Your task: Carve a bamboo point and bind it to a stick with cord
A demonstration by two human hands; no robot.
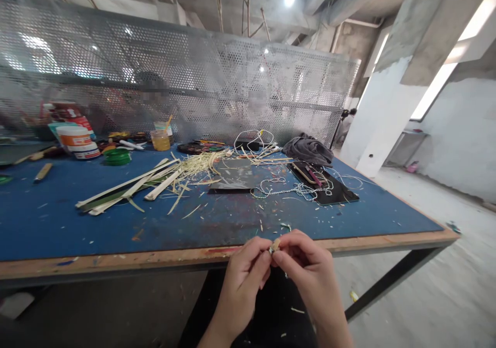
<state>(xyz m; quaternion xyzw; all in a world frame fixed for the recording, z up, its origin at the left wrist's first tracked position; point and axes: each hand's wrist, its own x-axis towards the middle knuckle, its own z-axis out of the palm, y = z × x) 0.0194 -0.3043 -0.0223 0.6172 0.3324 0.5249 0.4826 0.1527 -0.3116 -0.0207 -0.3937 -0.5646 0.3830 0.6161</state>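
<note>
My left hand and my right hand meet just over the table's front edge. Between their fingertips is a small tan piece, with a pale bit of what looks like string at its left side. Fingers of both hands are pinched on it, and they cover most of it, so its exact kind does not show. A short piece of greenish-white cord lies on the blue table top just beyond my fingers.
Split plant strips and a heap of pale shavings lie left of a grey sheet. To the right are twisted cord, a black board and grey cloth. Paint tubs and a cup stand back left.
</note>
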